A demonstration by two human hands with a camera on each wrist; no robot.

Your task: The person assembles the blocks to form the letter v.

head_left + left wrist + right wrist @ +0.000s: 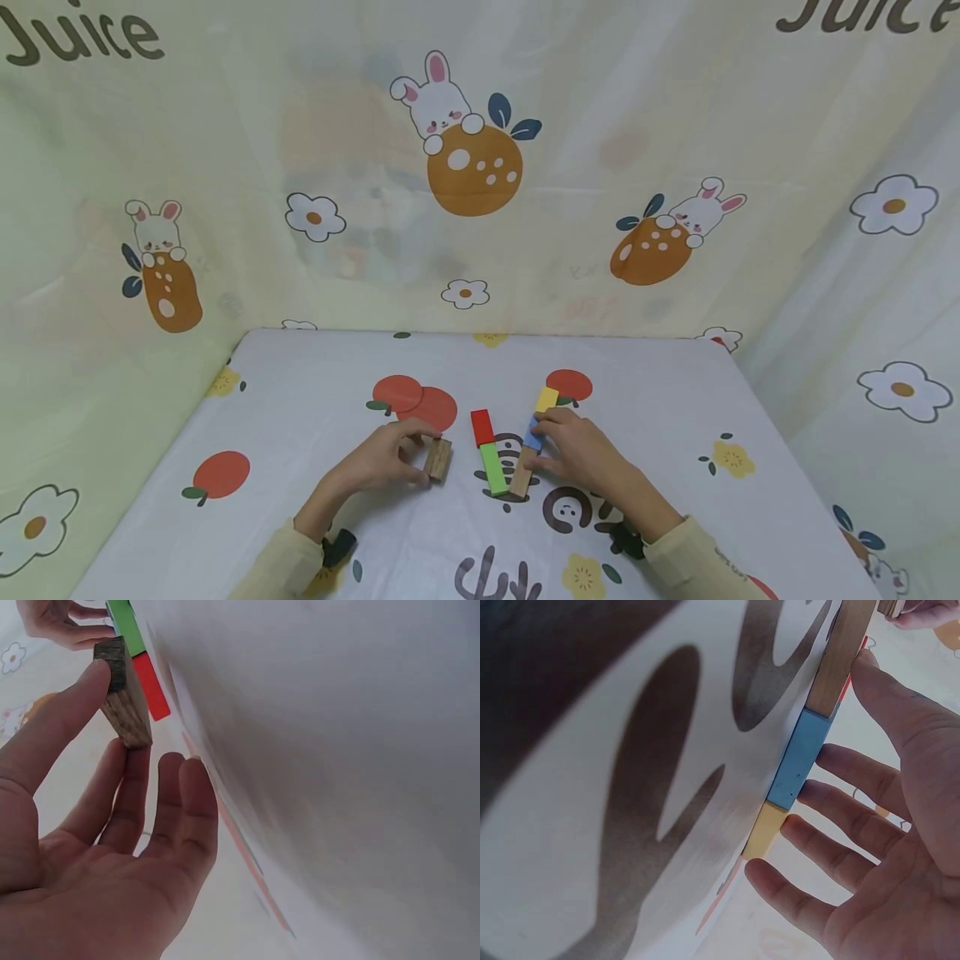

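Observation:
My left hand (386,457) pinches a brown wooden block (438,460) between thumb and fingertips, left of the coloured blocks. In the left wrist view the block's dark, streaked end (111,656) lies under the thumb. A red block (482,427) and a green block (493,468) lie end to end on the table. To their right, a yellow block (547,399), a blue block (799,759) and a plain wooden block (522,473) form a second slanting row. My right hand (581,442) reaches along this row, its fairly straight fingers touching or close beside its side.
A white cloth (300,375) printed with fruit, flowers and dark lettering covers the table. Patterned curtains (570,250) hang behind and at both sides. A dark band (339,547) sits at the left wrist, another (626,540) at the right.

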